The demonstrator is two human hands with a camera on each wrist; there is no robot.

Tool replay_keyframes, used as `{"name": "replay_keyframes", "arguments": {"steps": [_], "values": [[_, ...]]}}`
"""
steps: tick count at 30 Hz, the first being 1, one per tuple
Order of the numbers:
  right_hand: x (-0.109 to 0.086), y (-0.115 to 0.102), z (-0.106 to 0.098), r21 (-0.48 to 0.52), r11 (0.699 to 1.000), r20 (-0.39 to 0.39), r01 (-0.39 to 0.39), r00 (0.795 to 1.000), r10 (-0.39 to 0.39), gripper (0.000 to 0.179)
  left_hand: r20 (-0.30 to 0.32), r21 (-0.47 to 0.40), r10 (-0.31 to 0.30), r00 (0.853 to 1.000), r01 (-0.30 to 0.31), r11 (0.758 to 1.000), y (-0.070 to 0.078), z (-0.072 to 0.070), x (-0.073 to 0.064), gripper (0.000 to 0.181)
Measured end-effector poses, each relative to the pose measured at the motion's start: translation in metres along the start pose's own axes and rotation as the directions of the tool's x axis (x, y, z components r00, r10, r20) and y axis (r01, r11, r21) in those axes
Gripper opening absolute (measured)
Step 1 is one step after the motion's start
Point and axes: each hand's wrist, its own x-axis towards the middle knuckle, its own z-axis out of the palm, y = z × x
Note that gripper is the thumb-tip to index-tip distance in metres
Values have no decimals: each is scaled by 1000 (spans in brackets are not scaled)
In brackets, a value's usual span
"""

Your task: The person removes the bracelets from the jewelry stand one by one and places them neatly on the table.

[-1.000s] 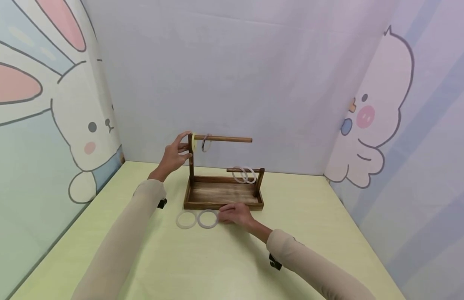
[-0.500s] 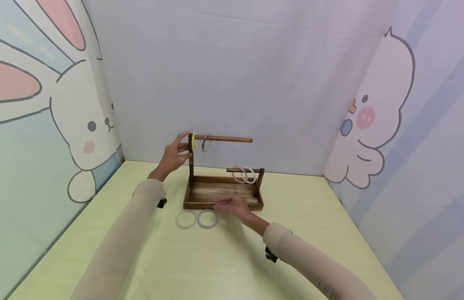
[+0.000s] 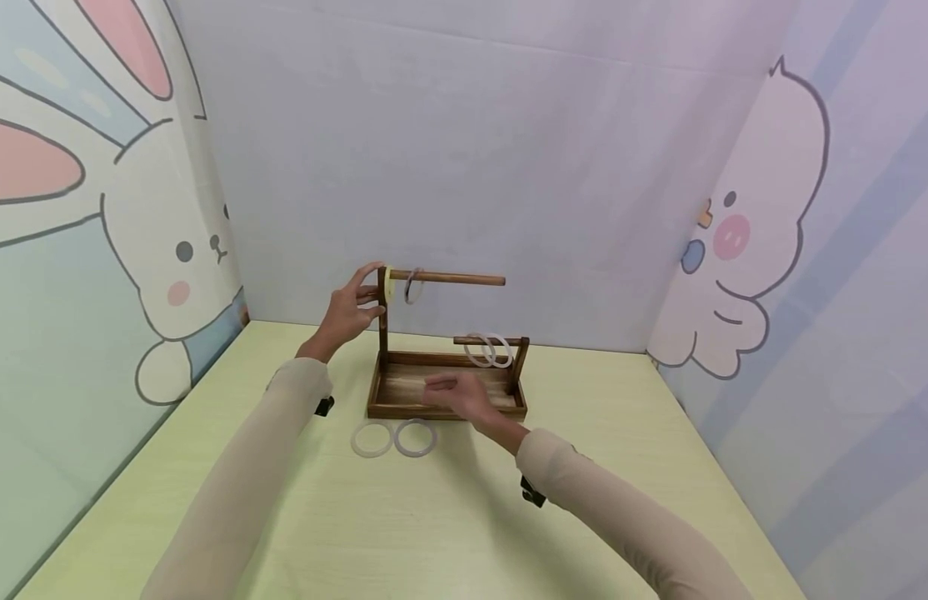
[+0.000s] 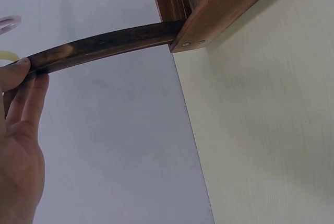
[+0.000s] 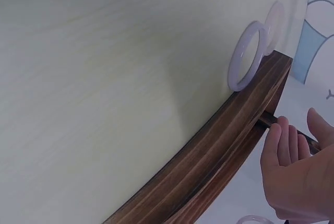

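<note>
A dark wooden bangle stand (image 3: 446, 412) has a tall left post and a short right post, each carrying a bar. My left hand (image 3: 347, 314) grips the tall post (image 4: 104, 43) near its top, thumb on one side and fingers on the other. On the upper bar hang a yellow bangle (image 3: 389, 292) and a clear, dark-streaked bangle (image 3: 407, 292). Two pale bangles (image 3: 508, 350) hang from the lower bar. My right hand (image 3: 461, 396) hovers over the tray, fingers together and thumb apart in the right wrist view, with nothing visible in it.
In front of the stand, a whitish bangle (image 3: 353, 439) and a lavender bangle (image 3: 415, 454) lie side by side on the pale yellow table (image 3: 404, 525). A grey backdrop (image 3: 464, 167) rises behind, with cartoon-printed side walls.
My right hand has risen from the table beside the lavender bangle, moving forward and slightly left over the tray. My left hand keeps its grip on the post.
</note>
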Motion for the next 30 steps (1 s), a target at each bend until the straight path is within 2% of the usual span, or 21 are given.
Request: {"name": "replay_keyframes", "arguments": {"steps": [5,11,14,21,25,30], "values": [[9,-8,0,-53,998,-15,45,999,-46,25,-6,10,10,1000,-10,1000,-1,0,-1,91],[22,-20,-2,-83,995,-72,47,996,-53,25,-10,5,12,1000,-12,1000,0,0,-2,90],[27,-26,-4,-68,997,-101,39,994,-45,26,-8,6,17,1000,-17,1000,1,1,-1,90],[36,-36,-8,33,999,-131,4,991,0,29,8,3,10,1000,-10,1000,3,2,0,88],[43,-38,-8,-12,1000,-135,-5,991,4,29,13,5,-1,1000,1,1000,4,2,1,88],[52,-41,-7,-73,997,-142,28,989,-38,29,8,7,-3,1000,3,1000,3,1,0,87]]}}
